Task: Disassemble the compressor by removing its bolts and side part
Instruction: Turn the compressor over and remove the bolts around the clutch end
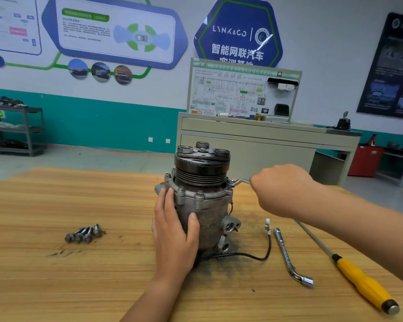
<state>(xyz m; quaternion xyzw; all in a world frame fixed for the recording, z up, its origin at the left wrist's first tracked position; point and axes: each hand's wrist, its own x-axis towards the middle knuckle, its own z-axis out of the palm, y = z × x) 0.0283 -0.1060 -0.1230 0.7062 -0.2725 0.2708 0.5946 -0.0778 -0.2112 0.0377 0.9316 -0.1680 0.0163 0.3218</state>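
The compressor (203,205) stands upright on the bench (56,287) in the middle of the frame. Its black pulley (201,168) is on top. Bolts (199,194) sit in the grey rim just under the pulley.

The left hand (172,228) holds the left side of the compressor. Its fingers (166,201) point up along the body and the thumb lies across the front, so the hand grips it.

The right hand (282,189) is to the right of the pulley. Its fingers are clenched round the handle of a thin wrench (240,181). The far end of the wrench touches the rim on the right side.

A black wire (254,256) runs from the foot of the compressor out to the right and ends in a white plug (268,223). Dark dirt marks lie on the bench around the compressor.

A small pile of loose bolts (85,234) lies well apart, at the left of the frame. A spare wrench (286,254) with a bent end lies to the right of the wire. Beside it, at the lower right, lies a long screwdriver (363,282) with a yellow handle.

Behind the bench stands a grey cabinet (254,140) with a board of drawings on it. Posters hang on the wall, and a dark shelf (21,129) stands at the left.
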